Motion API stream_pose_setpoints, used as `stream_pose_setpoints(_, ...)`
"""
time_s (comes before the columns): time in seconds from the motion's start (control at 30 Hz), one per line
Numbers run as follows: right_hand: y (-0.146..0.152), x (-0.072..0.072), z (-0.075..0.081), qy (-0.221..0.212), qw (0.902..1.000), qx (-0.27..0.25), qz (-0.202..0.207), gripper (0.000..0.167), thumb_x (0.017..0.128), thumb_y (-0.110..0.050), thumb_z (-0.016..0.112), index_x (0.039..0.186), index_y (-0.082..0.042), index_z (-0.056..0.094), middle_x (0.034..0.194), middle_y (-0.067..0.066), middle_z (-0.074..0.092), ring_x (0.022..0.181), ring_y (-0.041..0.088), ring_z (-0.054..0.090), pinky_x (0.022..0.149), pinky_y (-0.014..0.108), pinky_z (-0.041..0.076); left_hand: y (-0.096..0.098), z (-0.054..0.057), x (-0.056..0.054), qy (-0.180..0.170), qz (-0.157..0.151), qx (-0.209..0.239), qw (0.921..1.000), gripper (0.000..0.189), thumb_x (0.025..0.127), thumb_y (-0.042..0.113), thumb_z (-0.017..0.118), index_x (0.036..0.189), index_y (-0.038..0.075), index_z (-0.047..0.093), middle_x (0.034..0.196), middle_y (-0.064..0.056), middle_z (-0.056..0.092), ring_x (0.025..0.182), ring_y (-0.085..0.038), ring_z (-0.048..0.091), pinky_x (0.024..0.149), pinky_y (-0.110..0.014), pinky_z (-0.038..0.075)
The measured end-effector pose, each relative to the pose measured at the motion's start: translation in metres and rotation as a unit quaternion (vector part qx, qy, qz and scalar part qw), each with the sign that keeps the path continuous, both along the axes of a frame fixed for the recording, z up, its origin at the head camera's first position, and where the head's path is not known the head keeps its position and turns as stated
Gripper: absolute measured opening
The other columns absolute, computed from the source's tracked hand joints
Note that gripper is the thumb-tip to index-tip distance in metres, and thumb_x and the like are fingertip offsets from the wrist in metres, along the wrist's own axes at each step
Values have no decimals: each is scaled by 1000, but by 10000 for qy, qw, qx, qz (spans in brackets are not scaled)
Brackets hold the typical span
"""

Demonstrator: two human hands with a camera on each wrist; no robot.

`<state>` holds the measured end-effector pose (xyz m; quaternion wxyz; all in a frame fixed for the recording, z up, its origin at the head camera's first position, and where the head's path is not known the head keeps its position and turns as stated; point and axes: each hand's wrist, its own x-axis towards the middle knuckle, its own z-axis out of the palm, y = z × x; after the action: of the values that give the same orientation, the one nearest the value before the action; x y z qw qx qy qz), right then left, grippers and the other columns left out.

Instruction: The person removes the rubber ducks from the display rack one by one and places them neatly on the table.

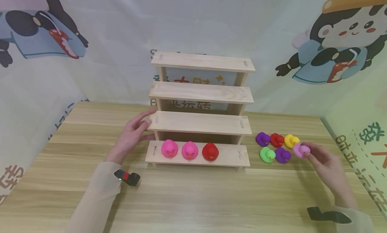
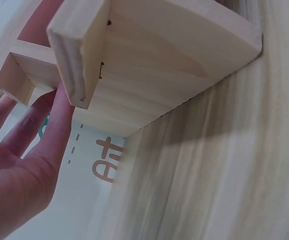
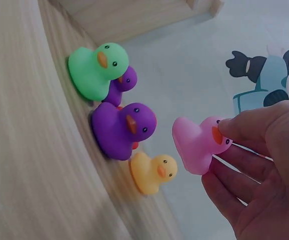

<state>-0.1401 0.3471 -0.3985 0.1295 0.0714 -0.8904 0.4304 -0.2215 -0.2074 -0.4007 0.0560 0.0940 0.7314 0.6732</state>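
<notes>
My right hand (image 1: 328, 164) pinches a light pink rubber duck (image 3: 197, 145) between thumb and fingers, above the table beside the loose ducks. At the left end of a four-step wooden display stand (image 1: 199, 122), my left hand (image 1: 130, 133) holds the second step from the bottom, fingers above and below its edge. In the left wrist view, fingers (image 2: 54, 130) reach behind the stand's wooden side. Two hot pink ducks, one at the left (image 1: 169, 149) and one beside it (image 1: 189, 150), and a red duck (image 1: 210, 152) sit in a row on the lowest step.
Right of the stand, a green duck (image 1: 267, 154), two purple ducks (image 1: 283, 155), a red duck (image 1: 276, 140) and a yellow duck (image 1: 291, 141) stand close together on the wood-grain table (image 1: 193, 199). A printed cloth backdrop (image 1: 121, 31) hangs behind and at both sides.
</notes>
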Motion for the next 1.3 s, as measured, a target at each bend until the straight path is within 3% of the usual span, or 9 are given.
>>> stream_pose_setpoints(0.07, 2, 0, -3, -89, 9999, 126, -63, 36, 98, -9, 58, 127, 12, 52, 117, -18, 59, 100, -16, 48, 81, 2, 41, 0, 0, 0, 7, -11, -3, 10000, 48, 103, 26, 47, 149, 14, 37, 147, -19, 35, 125, -40, 45, 86, -39, 54)
stream_pose_setpoints(0.2, 7, -2, -9, -246, 9991, 318, -137, 37, 99, -10, 56, 128, 12, 51, 126, 14, 60, 99, -18, 45, 80, 2, 41, 0, 1, 0, 34, -37, 87, 9999, 48, 104, 24, 46, 149, 11, 36, 143, -23, 39, 124, -41, 46, 86, -39, 54)
stream_pose_setpoints(0.27, 9, -3, -11, -297, 9988, 346, -147, 37, 99, -9, 55, 129, 12, 50, 126, 18, 58, 99, -18, 44, 80, 2, 40, 0, 1, 0, 39, -46, 109, 9999, 48, 104, 24, 46, 149, 11, 36, 141, -25, 40, 123, -41, 47, 86, -39, 54)
stream_pose_setpoints(0.43, 14, -4, -18, -350, 9990, 243, -102, 35, 97, -2, 56, 128, 12, 50, 119, -14, 57, 100, -18, 44, 81, 2, 40, -1, 1, 0, 40, -55, 92, 9999, 48, 104, 24, 46, 149, 11, 36, 143, -23, 38, 123, -41, 46, 86, -39, 54)
stream_pose_setpoints(0.5, 15, -4, -21, -382, 9991, 156, -49, 36, 96, -1, 56, 128, 13, 49, 116, -21, 55, 101, -17, 44, 81, 2, 40, -1, 1, 1, 43, -56, 85, 9999, 48, 104, 23, 46, 149, 10, 36, 145, -22, 37, 124, -41, 46, 86, -39, 54)
stream_pose_setpoints(0.77, 15, -6, -28, -707, 9974, -118, 71, 38, 99, -9, 54, 129, 14, 48, 113, -25, 53, 102, -16, 45, 82, 2, 39, -1, 2, 3, 52, -86, 65, 9999, 48, 104, 23, 46, 149, 10, 36, 148, -22, 32, 123, -43, 46, 87, -37, 54)
stream_pose_setpoints(0.97, 14, -6, -31, -805, 9967, -113, 6, 41, 100, -12, 54, 130, 14, 48, 114, -18, 55, 101, -16, 46, 82, 3, 40, -6, 2, 7, 119, -141, 13, 9998, 49, 104, 22, 46, 150, 10, 35, 145, -25, 35, 117, -42, 52, 87, -38, 54)
stream_pose_setpoints(1.23, 12, -6, -29, -902, 9958, 55, -125, 44, 100, -16, 55, 134, 9, 46, 128, 15, 57, 101, -15, 44, 81, 2, 39, -14, 4, 15, 160, -174, -19, 9997, 49, 104, 21, 47, 151, 11, 34, 147, -23, 35, 115, -43, 54, 88, -39, 53)
stream_pose_setpoints(1.3, 12, -6, -27, -904, 9957, 116, -178, 44, 100, -18, 54, 135, 7, 47, 131, 25, 53, 107, -6, 48, 80, 2, 38, -16, 5, 17, 162, -172, -60, 9997, 50, 104, 22, 47, 151, 12, 34, 149, -24, 32, 115, -45, 53, 88, -38, 54)
